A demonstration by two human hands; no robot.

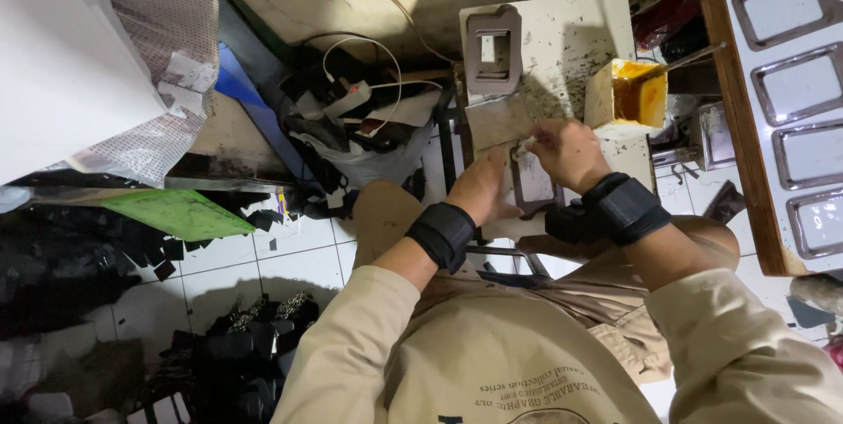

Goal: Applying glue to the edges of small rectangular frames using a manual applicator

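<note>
Left hand [485, 189]: pressed flat on a grey frame-shaped cutout piece [530, 185] at the near edge of the small worktop [571, 38]; fingers spread and released, holding the piece down, not closed around it.
Right hand [566, 154]: fingers clenched around a small pale tool, probably a brush [524, 148], whose tip points left toward the left hand's thumb.
Piece in work: lies between the two hands, right under the right-hand fingers and just right of the left palm; its long axis runs from the near edge toward the far edge of the worktop.
Key relation: the tool tip sits at the far upper end of the piece, so the rest of the piece stretches from the fingers toward the person; the right hand is the nearer one to that end, the left covers its left side.
Glue pot [639, 92]: open box with orange-yellow contents, at the right edge of the worktop, just beyond the right hand.
Second frame piece [493, 49]: lies toward the far left corner of the worktop, apart from both hands.
Side board [795, 82]: on the right, with a row of similar frames laid out.
Floor [290, 248]: white tiles strewn with dark scraps.
</note>
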